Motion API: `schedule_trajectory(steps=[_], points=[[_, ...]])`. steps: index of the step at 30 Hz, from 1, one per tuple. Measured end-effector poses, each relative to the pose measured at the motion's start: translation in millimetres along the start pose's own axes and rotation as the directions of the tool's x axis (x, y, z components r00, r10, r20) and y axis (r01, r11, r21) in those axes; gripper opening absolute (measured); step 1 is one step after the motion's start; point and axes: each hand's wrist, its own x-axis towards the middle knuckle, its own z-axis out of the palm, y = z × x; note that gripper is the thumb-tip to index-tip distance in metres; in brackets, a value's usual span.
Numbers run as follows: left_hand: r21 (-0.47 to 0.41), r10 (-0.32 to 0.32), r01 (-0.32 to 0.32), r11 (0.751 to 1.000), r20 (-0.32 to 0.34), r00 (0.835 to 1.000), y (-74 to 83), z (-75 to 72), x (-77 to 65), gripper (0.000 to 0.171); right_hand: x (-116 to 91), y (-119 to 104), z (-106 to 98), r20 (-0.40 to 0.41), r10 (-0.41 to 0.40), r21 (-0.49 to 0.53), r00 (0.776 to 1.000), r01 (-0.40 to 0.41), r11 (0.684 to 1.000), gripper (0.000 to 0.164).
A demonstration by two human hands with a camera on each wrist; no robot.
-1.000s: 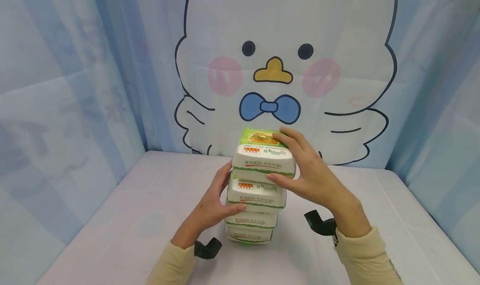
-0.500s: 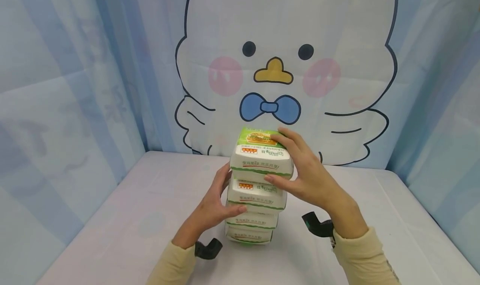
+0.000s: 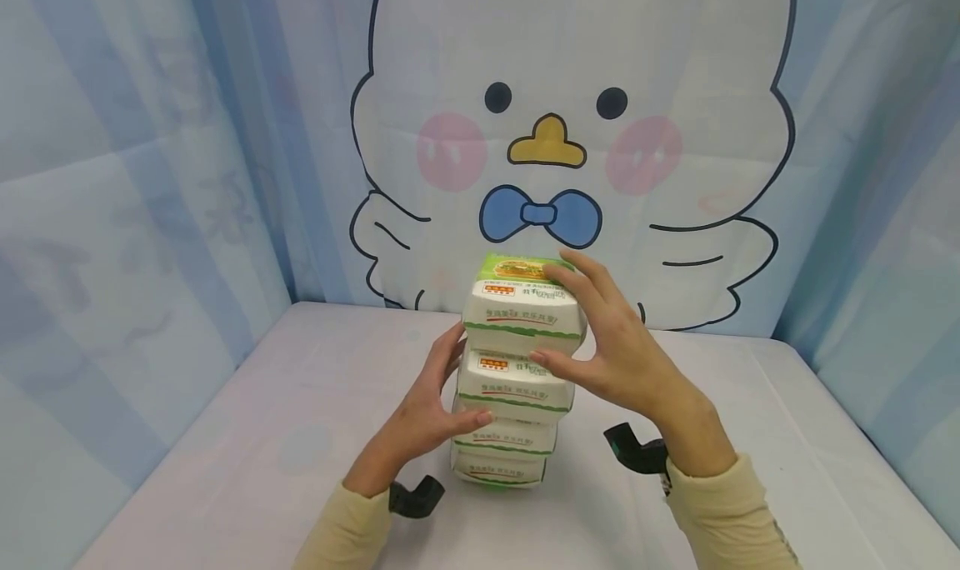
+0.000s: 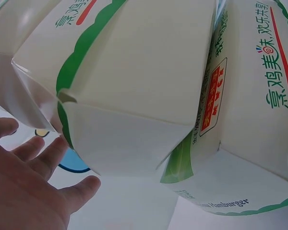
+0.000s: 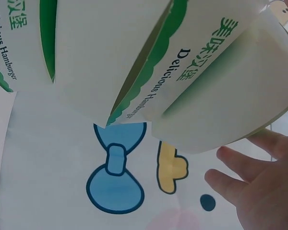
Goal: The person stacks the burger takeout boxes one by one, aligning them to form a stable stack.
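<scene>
Several white and green cardboard burger boxes stand in one stack, upper ones set slightly right of the lower boxes (image 3: 498, 468). My right hand (image 3: 615, 341) holds the top burger box (image 3: 525, 313) at its right side, fingers over the top and thumb at the lower front corner. Seen from the right wrist, its fingertips (image 5: 225, 179) are at the box's edge. On the left, my left hand (image 3: 423, 407) lies along the stack, thumb across the front below the second box (image 3: 513, 387). In the left wrist view its fingers (image 4: 48, 160) are spread beside the boxes.
The stack stands on a pale cloth-covered table (image 3: 315, 387). Behind it hangs a backdrop printed with a white cartoon bird (image 3: 570, 45) wearing a blue bow tie. Blue patterned curtains (image 3: 112, 220) flank both sides. Each wrist carries a black camera mount (image 3: 637, 447).
The right hand has shifted the top box slightly left, then its front face has tipped up and back. The second box has also tipped a little. The left hand stays in place.
</scene>
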Motion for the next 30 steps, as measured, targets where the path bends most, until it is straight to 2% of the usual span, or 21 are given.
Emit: schedule_trajectory(steps=[7, 22, 30], points=[[0.008, 0.034, -0.034, 0.999, 0.006, 0.999, 0.4, -0.5, 0.3, 0.105, -1.4, 0.0, -0.4, -0.003, 0.02, -0.008, 1.0, -0.02, 1.0, 0.086], [0.004, 0.015, -0.015, 1.0, 0.013, 1.0, 0.1, -3.5, -0.3, 0.104, -9.0, 10.4, -4.9, -0.007, 0.031, -0.008, 0.999, -0.031, 0.999, 0.092], [0.032, 0.053, -0.054, 0.998, 0.01, 0.999, 0.1, -10.3, -1.2, 0.102, -20.8, 14.7, -8.7, 0.023, 0.109, 0.018, 0.994, -0.11, 0.994, 0.094]])
